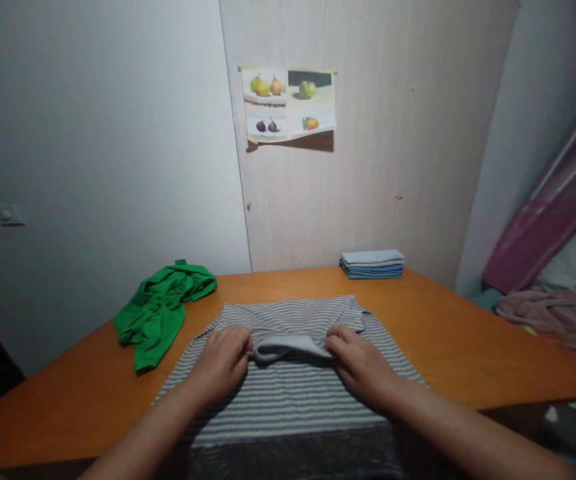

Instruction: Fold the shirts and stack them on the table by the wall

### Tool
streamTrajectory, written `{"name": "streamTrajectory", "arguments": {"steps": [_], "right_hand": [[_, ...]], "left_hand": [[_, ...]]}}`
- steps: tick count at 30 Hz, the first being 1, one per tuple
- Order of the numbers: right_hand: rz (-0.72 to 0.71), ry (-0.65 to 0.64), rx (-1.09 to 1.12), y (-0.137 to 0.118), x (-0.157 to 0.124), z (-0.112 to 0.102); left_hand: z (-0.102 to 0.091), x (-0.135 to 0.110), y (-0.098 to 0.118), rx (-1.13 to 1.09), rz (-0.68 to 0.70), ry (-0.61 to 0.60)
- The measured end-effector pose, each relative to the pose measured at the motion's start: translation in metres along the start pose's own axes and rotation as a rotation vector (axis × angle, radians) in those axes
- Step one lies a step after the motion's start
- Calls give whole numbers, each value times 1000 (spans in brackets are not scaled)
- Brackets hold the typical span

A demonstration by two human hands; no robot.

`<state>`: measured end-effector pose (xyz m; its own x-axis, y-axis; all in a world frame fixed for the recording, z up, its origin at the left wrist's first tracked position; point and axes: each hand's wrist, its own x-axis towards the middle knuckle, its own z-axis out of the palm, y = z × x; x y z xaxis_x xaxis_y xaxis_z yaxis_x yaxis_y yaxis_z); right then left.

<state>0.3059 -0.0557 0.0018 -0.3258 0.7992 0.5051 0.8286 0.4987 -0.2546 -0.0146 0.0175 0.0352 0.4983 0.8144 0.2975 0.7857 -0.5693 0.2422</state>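
Striped shirt: the grey-and-white striped shirt (288, 393) lies spread on the orange-brown counter (448, 340), in the middle, right in front of the person
Left hand: the left hand (224, 357) has its fingers closed on one end of the grey band (295, 343), a collar-like strip
Right hand: the right hand (361, 360) grips the other end, thumb and fingers together
Grey band: raised in a loop between both hands
Green garment: a crumpled green garment (161, 310), left side of the counter
Folded stack: a folded cloth stack (372, 265), far right, near the wall panel (368, 200)
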Motion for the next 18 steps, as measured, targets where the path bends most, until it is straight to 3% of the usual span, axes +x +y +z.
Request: {"name": "streamTrajectory", "arguments": {"steps": [4, 8, 14, 18], "right_hand": [[66, -65, -29, 1, -19, -6], [192, -18, 34, 15, -15, -11], [543, 105, 89, 69, -9, -12], [646, 92, 22, 100, -7, -9]], "left_hand": [[3, -20, 0, -93, 5, -62], [11, -18, -19, -272, -25, 7], [4, 2, -73, -245, -375, 290], [2, 11, -93, -89, -560, 254]]}}
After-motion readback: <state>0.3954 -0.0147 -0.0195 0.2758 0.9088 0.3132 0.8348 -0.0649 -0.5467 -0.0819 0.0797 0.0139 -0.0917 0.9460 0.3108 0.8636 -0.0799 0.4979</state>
